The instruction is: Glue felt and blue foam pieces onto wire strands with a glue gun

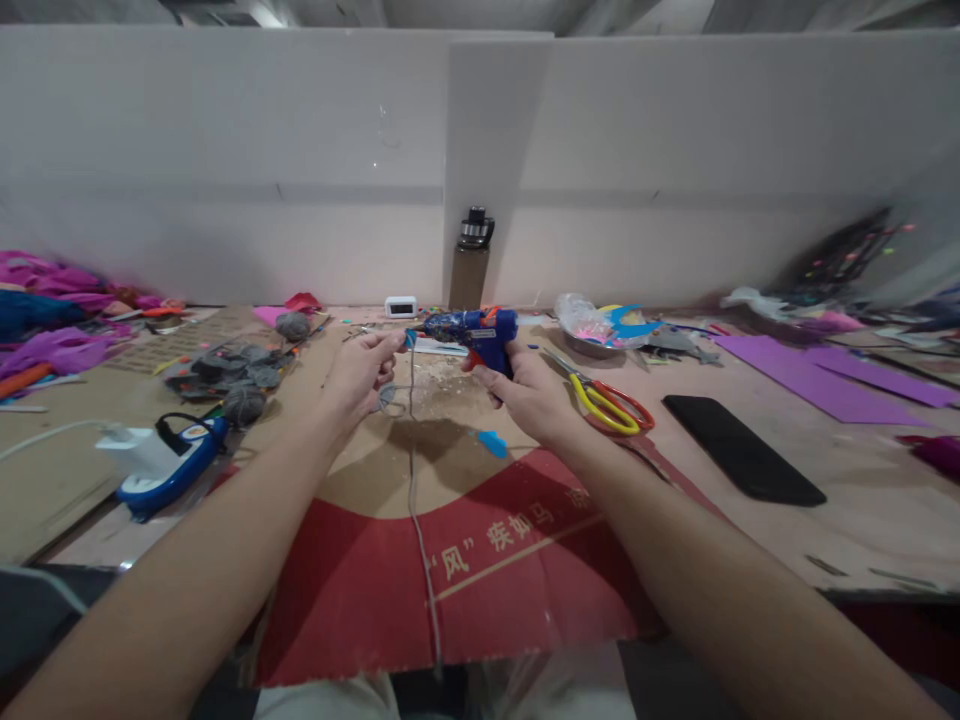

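Blue glue gun [491, 340] gripped by right fingers [491, 382], small blue piece [410, 340] pinched in left fingers [387, 346], grey yarn [412, 475] below

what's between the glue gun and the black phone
In the head view, the right hand gripping the glue gun comes first, then the scissors with yellow and red handles, before the black phone.
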Demonstrator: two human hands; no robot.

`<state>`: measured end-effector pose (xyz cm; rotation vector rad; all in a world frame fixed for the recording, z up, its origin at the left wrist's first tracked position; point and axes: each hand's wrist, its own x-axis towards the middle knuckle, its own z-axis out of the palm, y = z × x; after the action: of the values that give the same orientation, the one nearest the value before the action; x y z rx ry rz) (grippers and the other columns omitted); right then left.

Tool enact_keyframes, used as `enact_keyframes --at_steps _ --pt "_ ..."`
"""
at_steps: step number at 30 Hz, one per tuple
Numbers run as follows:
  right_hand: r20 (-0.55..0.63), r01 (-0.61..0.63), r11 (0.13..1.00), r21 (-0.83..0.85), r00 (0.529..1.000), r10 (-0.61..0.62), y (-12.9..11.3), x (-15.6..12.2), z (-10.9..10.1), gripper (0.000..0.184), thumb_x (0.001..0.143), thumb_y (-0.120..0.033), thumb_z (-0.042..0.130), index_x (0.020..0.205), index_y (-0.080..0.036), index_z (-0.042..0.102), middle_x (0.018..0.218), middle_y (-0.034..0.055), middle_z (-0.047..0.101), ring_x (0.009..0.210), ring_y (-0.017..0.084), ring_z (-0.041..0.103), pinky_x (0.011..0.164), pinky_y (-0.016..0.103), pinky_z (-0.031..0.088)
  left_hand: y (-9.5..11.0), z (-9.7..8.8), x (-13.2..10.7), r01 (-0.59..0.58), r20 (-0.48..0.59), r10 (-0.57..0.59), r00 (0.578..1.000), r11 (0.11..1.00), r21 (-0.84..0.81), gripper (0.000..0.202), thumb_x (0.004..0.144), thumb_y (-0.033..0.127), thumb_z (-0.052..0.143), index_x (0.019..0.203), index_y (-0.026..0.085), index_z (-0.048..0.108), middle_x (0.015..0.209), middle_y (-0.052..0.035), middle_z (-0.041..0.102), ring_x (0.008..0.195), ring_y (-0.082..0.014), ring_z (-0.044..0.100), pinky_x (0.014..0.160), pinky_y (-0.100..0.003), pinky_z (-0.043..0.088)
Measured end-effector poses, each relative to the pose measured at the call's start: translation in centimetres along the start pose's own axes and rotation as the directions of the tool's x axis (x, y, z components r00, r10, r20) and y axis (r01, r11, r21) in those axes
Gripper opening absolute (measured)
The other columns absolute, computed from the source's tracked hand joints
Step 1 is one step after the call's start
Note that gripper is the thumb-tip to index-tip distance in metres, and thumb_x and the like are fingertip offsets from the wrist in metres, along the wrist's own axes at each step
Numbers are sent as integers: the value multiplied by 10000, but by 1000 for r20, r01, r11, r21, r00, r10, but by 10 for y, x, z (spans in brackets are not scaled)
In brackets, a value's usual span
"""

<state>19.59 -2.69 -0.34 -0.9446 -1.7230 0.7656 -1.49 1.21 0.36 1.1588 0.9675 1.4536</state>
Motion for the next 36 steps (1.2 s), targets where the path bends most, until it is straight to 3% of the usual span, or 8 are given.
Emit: enact_keyframes --at_steps 5,9,14,29,36 --pt "-16 33 993 -115 999 -35 2 -1 2 241 827 -291 533 1045 -192 562 945 88 647 872 225 578 725 373 497 0 1 -1 23 22 -23 999 1000 -3 156 699 240 710 688 117 615 597 27 474 418 -16 306 354 -148 158" --pt "-26 47 985 -169 998 -52 3 -2 3 265 839 -304 522 1073 -184 553 963 96 651 916 237 586 788 403 492 -2 0 -2 19 52 -19 998 1000 -2 168 703 258 710 692 117 621 607 22 481 419 -13 295 357 -153 149" --pt "-26 84 962 -260 995 -94 -1 -2 2 185 833 -307 524 963 -188 579 939 89 648 924 243 596 847 415 471 -1 1 -3 5 55 -5 998 1000 14 188 702 280 713 679 117 623 574 29 460 423 -20 303 361 -163 156" --pt "-25 98 894 -438 992 -121 -9 -6 1 162 843 -270 503 976 -193 556 1055 118 647 975 269 598 835 391 464 3 7 -8 16 13 -17 1000 997 76 172 737 265 669 659 123 612 464 49 395 384 -32 283 371 -184 155" --pt "-31 91 888 -452 993 -117 -8 -6 2 181 841 -281 504 992 -198 559 996 108 651 926 267 604 805 397 470 4 7 -8 6 14 -7 1000 997 80 183 727 271 678 658 118 606 472 52 394 387 -30 276 373 -186 149"
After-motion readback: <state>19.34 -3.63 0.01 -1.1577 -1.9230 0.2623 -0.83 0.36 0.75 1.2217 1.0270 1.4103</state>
